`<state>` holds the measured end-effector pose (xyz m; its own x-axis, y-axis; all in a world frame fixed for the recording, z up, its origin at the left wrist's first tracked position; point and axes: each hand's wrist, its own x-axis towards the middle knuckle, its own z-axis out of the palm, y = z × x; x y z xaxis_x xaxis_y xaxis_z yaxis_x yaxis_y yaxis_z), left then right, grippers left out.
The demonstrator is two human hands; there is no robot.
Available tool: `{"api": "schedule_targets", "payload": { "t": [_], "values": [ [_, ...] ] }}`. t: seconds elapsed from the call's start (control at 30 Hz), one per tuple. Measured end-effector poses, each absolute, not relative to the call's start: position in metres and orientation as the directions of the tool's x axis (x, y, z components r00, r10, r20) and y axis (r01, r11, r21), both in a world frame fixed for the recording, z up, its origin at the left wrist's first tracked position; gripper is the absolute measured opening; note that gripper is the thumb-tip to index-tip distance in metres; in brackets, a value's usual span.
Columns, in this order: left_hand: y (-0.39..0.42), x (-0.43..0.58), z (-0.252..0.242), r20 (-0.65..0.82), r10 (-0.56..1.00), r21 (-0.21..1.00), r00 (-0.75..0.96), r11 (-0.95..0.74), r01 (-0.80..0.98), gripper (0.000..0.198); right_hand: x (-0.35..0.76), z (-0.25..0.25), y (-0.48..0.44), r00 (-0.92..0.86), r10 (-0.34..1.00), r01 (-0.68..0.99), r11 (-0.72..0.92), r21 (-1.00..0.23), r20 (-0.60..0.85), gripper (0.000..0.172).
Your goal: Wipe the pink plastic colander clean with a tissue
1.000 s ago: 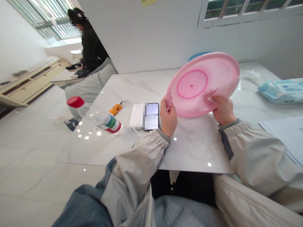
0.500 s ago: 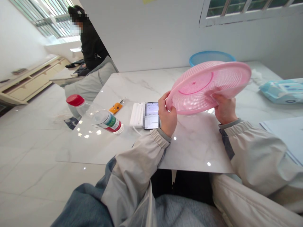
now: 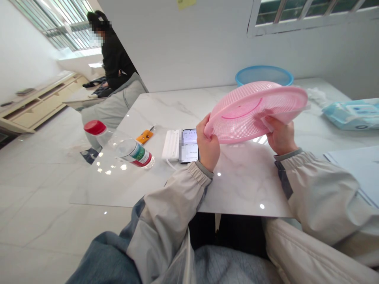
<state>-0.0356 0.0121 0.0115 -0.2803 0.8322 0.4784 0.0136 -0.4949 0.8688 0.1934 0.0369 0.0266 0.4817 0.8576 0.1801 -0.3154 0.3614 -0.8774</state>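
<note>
A pink mesh plastic basket (image 3: 239, 122) is held tilted above the table, its open inside facing me. My left hand (image 3: 209, 148) grips its rim at the left, thumb on the near side and fingers behind. My right hand (image 3: 280, 134) is closed at the basket's lower right edge, pinching a thin pale wipe (image 3: 284, 117) against the rim and mesh. Part of that wipe is hidden by the hand and the basket. Behind the pink basket stands a blue basket (image 3: 263, 73), partly covered by it.
Left of my hands lie a phone (image 3: 189, 148), a white power bank (image 3: 171, 146), an orange keychain (image 3: 144, 136) and a tilted red-capped bottle (image 3: 136, 154). A blue wipes pack (image 3: 353, 114), crumpled tissue (image 3: 316, 95) and papers (image 3: 355, 165) lie right. A person (image 3: 115, 55) sits far left.
The pink basket has dipped slightly and shifted a little left, tilting somewhat more. Both hands keep their hold. The right hand has barely moved along the rim.
</note>
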Motion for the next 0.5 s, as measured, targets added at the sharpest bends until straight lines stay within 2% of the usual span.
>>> {"api": "schedule_targets", "payload": {
  "t": [0.23,0.5],
  "values": [
    [0.007,-0.033,0.017,0.506,0.826,0.856,-0.249,-0.517,0.025,0.07,0.2,0.017,0.045,0.567,0.795,-0.246,0.416,-0.876,0.218,0.024],
    [0.007,-0.034,0.016,0.519,0.826,0.85,-0.221,-0.526,0.032,0.073,0.204,0.009,0.05,0.573,0.785,-0.205,0.415,-0.886,0.235,0.024]
  ]
}}
